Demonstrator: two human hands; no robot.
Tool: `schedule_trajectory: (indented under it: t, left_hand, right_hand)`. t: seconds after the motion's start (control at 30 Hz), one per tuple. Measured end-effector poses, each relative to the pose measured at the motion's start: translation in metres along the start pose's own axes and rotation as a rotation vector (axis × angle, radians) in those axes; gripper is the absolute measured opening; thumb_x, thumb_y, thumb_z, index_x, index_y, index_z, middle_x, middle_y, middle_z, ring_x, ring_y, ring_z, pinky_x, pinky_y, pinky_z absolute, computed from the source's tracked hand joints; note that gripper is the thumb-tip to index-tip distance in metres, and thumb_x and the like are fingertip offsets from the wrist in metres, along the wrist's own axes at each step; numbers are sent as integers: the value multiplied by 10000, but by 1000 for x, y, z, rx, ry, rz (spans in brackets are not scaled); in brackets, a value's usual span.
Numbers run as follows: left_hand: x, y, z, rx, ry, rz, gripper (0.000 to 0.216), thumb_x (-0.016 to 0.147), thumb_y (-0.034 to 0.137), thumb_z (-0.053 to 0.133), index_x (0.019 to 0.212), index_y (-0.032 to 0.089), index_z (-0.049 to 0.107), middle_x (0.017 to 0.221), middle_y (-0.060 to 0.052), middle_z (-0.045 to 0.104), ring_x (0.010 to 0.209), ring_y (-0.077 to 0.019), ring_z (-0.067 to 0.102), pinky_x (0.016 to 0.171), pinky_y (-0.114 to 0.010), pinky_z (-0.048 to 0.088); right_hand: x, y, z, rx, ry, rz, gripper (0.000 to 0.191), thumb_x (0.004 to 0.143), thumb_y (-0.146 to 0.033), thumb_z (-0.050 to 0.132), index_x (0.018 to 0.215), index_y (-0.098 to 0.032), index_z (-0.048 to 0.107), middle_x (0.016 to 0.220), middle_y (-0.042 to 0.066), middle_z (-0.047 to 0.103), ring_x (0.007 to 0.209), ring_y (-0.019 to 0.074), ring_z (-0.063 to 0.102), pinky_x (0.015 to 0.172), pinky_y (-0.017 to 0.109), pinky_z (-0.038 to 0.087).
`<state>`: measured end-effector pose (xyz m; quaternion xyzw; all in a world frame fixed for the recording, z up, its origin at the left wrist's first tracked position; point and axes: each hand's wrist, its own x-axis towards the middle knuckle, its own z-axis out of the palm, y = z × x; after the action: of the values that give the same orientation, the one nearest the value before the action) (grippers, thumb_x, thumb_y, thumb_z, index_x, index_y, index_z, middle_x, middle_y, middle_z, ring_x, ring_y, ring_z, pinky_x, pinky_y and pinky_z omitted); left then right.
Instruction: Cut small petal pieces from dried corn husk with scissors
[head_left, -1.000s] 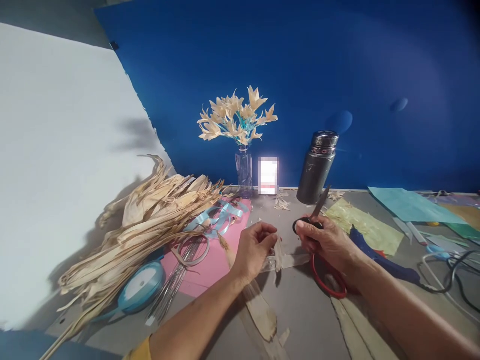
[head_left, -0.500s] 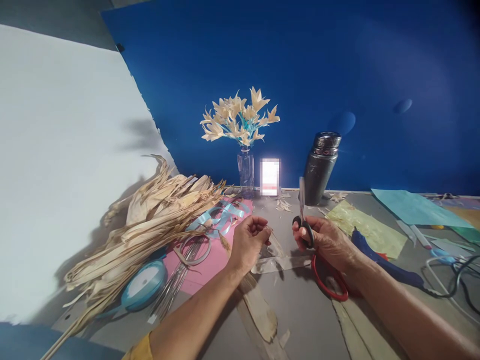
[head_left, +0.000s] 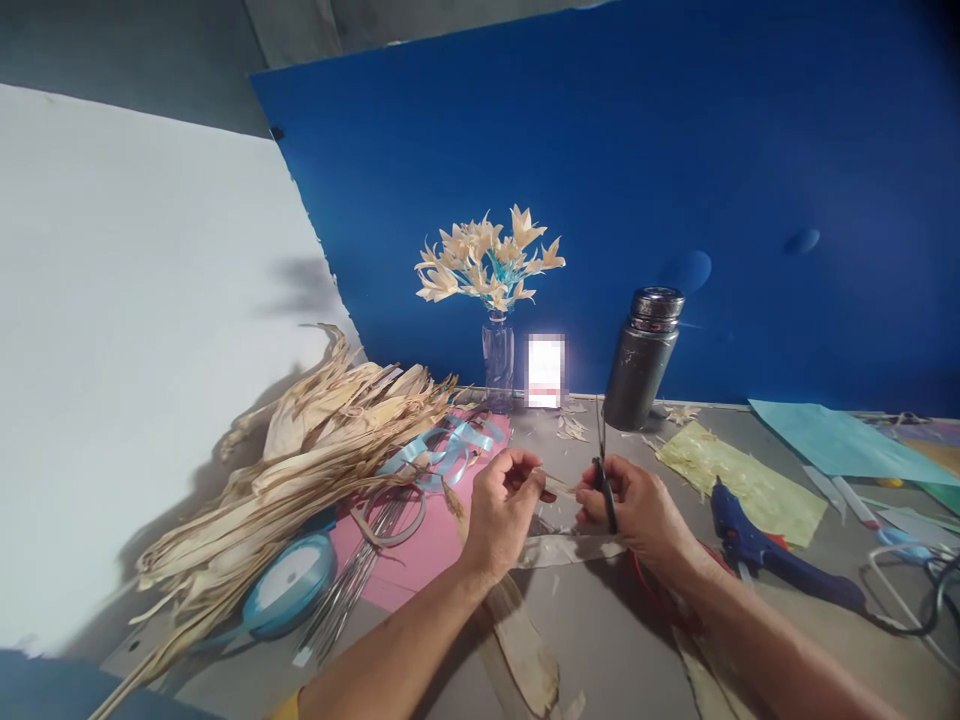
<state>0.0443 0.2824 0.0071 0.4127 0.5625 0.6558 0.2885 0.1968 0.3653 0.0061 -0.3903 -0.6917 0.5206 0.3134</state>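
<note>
My left hand [head_left: 506, 510] pinches one end of a thin pale strip of dried corn husk [head_left: 556, 482]. The other end of that strip meets the fingertips of my right hand [head_left: 637, 505], which also grips a small pair of black-handled scissors [head_left: 604, 490], blades pointing up. Beneath my hands a flat pale husk strip [head_left: 574, 550] lies across the table. A longer husk piece [head_left: 521, 640] rests below my left wrist. Partly hidden under my right forearm is a red-handled tool [head_left: 646, 585].
A husk bundle [head_left: 300, 450], a blue ribbon roll [head_left: 289, 590] and wires [head_left: 356, 570] lie left on pink paper [head_left: 439, 545]. Behind stand a bottle of husk flowers [head_left: 498, 360] and a dark flask [head_left: 641, 370]. A blue glue gun [head_left: 772, 555] with its cord lies right.
My right hand has come closer to my left, and its fingers now meet the husk strip. The scissors have turned edge-on. The whole view has shifted slightly downward in the frame.
</note>
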Motion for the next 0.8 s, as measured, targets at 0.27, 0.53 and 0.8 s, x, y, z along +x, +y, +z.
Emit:
schedule_trajectory:
  t: [0.27,0.53,0.8]
  left_hand:
    - [-7,-14,3,514,-191,118,157,761,151,570,791,176,721,809,-42,689,786,-179,635,701,-278,460]
    - [-15,-16,8,941,-195,204,113,725,186,574,697,194,683,768,-34,687,713,-181,625,614,-275,372]
    - [12,-8,-19,923,97,270,200,847,243,474,691,182,583,729,-43,617,691,-174,578,637,-290,368]
  right_hand:
    - [-9,0,2,-632,98,-234,69,749,-265,554,749,-235,491,631,-30,586,581,158,487,565,269,315]
    - [-9,4,9,-569,-40,-264,103,699,-201,537,712,-230,439,632,-32,559,582,139,452,556,245,311]
    - [1,0,-10,-342,12,-196,86,662,-270,573,703,-206,535,611,-25,563,584,143,484,552,261,357]
